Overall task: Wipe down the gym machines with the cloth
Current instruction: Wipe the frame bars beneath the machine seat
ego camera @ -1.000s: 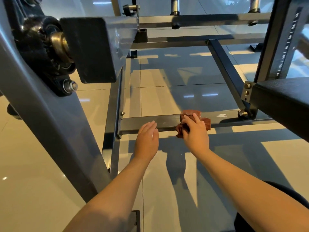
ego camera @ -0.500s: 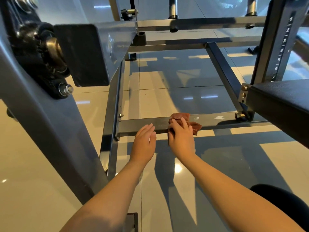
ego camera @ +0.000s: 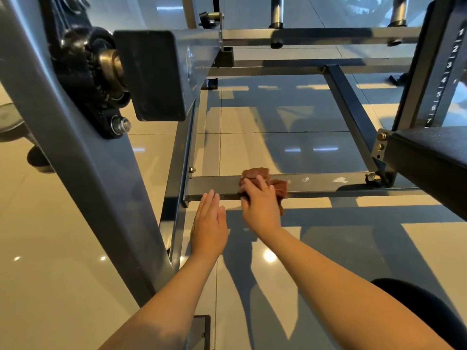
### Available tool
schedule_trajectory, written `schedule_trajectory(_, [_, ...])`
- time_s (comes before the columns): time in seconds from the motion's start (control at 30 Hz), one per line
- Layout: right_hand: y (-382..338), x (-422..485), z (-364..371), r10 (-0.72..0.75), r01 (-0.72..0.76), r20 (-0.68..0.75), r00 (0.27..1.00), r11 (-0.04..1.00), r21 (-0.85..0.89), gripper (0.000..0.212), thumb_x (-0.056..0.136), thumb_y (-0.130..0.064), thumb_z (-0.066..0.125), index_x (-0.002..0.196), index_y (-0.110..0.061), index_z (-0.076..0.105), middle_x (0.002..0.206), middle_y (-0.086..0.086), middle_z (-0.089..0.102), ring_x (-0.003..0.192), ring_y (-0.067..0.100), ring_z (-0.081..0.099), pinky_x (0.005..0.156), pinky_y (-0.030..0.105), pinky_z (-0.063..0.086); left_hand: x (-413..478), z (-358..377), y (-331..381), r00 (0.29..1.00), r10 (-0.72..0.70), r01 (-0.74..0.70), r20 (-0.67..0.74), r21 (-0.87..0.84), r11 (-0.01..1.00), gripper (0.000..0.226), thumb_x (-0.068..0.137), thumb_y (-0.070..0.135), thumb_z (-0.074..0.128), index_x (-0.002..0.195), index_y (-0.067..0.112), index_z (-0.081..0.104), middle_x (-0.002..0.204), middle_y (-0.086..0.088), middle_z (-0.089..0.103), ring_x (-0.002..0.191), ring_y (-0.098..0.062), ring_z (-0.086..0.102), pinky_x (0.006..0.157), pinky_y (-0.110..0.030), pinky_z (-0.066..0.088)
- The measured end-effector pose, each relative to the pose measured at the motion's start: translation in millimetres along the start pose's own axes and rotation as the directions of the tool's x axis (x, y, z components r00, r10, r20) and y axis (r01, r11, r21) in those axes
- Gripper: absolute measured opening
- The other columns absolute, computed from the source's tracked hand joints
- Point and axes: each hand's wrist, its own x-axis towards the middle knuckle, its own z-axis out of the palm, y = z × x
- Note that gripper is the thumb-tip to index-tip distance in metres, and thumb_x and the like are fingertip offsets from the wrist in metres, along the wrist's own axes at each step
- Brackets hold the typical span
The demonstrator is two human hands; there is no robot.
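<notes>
Reddish-brown cloth (ego camera: 256,173), bunched, sits on the top face of the low horiz. crossbar (ego camera: 328,184) of the gym machine (ego camera: 75,185), w/ a fold hanging over the bar's near edge. Right hand (ego camera: 260,205) covers most of it: fingers (ego camera: 262,183) bent over the wad and gripping it against the bar, cloth showing beyond the fingertips and to their right. Left hand (ego camera: 209,223) lies just left of the right hand, palm down, fingers straight and held together, thumb tucked alongside; tips reach the bar's near edge, but contact w/ the metal cannot be told. Further right of the gripping fingers, on the same bar, two small white marks (ego camera: 340,180), then a bolted joint (ego camera: 374,177) where a diagonal brace (ego camera: 353,117) meets it. Left of the flat fingers, a small bolt (ego camera: 192,169) at the bar's end bracket. Beyond the fingertips: glossy tiled floor (ego camera: 278,147) inside the frame rectangle. Far right, a black padded seat (ego camera: 429,157) below a post w/ numbers 1–7 (ego camera: 442,79). Upper left, black pivot bearing (ego camera: 101,77) w/ a nut below it, mounted on the grey upright.
</notes>
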Motion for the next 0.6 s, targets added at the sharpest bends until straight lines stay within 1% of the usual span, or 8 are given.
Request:
schedule_trajectory(0.1, [-13.8,8.9,8.8,-0.264,0.257,0.228,0.937,0.964,0.063,0.029,0.097,-0.017,0.059,0.124,-0.026,0.062,0.155,-0.003,0.046,0.152,0.025,0.022,0.123,0.045,0.014,0.3,-0.7,-0.9,1.000,-0.027,0.026,-0.016,-0.095,0.995,0.049,0.111,0.034,0.027,0.158,0.021,0.030,0.167,0.010,0.020,0.152,-0.005,0.016,0.124,-0.029,0.017])
schedule_trajectory(0.17, [-3.7,19.9,-0.9,-0.329,0.314,0.323,0.887,0.944,0.098,0.026,0.099,-0.019,0.058,0.123,-0.028,0.063,0.155,-0.008,0.046,0.154,0.017,0.017,0.125,0.045,0.008,-0.1,-1.6,0.6,1.000,-0.026,0.025,-0.011,-0.105,0.994,0.049,0.111,0.033,0.028,0.158,0.021,0.029,0.167,0.009,0.022,0.152,-0.006,0.017,0.124,-0.029,0.018])
schedule_trajectory(0.2, [4.0,22.9,-5.2,-0.312,0.297,0.312,0.897,0.950,0.093,0.025,0.100,-0.021,0.058,0.123,-0.029,0.064,0.154,-0.009,0.047,0.153,0.017,0.021,0.126,0.047,0.012,-0.5,-2.3,-0.2,1.000,-0.022,0.021,-0.011,-0.105,0.994,0.049,0.111,0.032,0.028,0.158,0.019,0.030,0.166,0.008,0.023,0.152,-0.005,0.017,0.125,-0.029,0.017])
schedule_trajectory(0.27, [14.5,22.4,-12.3,-0.170,0.160,0.167,0.971,0.985,0.071,0.026,0.100,-0.025,0.056,0.125,-0.028,0.062,0.152,-0.005,0.048,0.151,0.020,0.026,0.124,0.051,0.019,-1.0,-5.2,-2.0,1.000,-0.021,0.019,-0.008,-0.132,0.991,0.048,0.111,0.030,0.029,0.158,0.019,0.031,0.165,0.010,0.025,0.152,-0.003,0.017,0.124,-0.025,0.016])
schedule_trajectory(0.33, [3.3,20.6,-6.6,-0.042,0.039,0.064,0.997,0.998,0.044,0.028,0.102,-0.023,0.051,0.130,-0.024,0.058,0.156,-0.001,0.043,0.153,0.024,0.019,0.125,0.050,0.012,-1.7,-9.7,-3.1,0.999,-0.039,0.038,-0.002,-0.165,0.986,0.047,0.111,0.029,0.030,0.158,0.020,0.031,0.164,0.013,0.025,0.151,-0.001,0.019,0.121,-0.020,0.015])
schedule_trajectory(0.4, [-21.6,21.8,8.1,-0.123,0.118,0.168,0.978,0.992,0.037,0.028,0.104,-0.019,0.049,0.131,-0.023,0.056,0.160,-0.002,0.038,0.155,0.024,0.012,0.125,0.051,0.007,-2.6,-11.1,-2.6,0.997,-0.074,0.068,-0.023,-0.201,0.977,0.048,0.111,0.030,0.031,0.158,0.022,0.031,0.165,0.012,0.025,0.150,-0.001,0.020,0.117,-0.013,0.015])
schedule_trajectory(0.5, [-36.2,25.8,24.2,-0.312,0.299,0.329,0.891,0.950,0.090,0.026,0.103,-0.020,0.050,0.127,-0.027,0.057,0.159,-0.006,0.038,0.155,0.019,0.010,0.125,0.049,0.006,-3.2,-9.9,2.0,0.987,-0.148,0.131,-0.063,-0.217,0.967,0.048,0.111,0.030,0.030,0.158,0.022,0.031,0.165,0.011,0.025,0.149,-0.001,0.021,0.108,-0.001,0.012])
schedule_trajectory(0.6, [-13.1,25.1,12.8,-0.317,0.310,0.283,0.905,0.948,0.071,0.028,0.102,-0.026,0.055,0.129,-0.029,0.060,0.155,-0.008,0.046,0.153,0.016,0.018,0.123,0.044,0.011,-1.5,-6.2,6.2,0.997,-0.050,0.047,-0.064,-0.049,0.998,0.046,0.111,0.030,0.029,0.156,0.020,0.036,0.165,0.008,0.025,0.153,-0.006,0.011,0.120,-0.020,0.011])
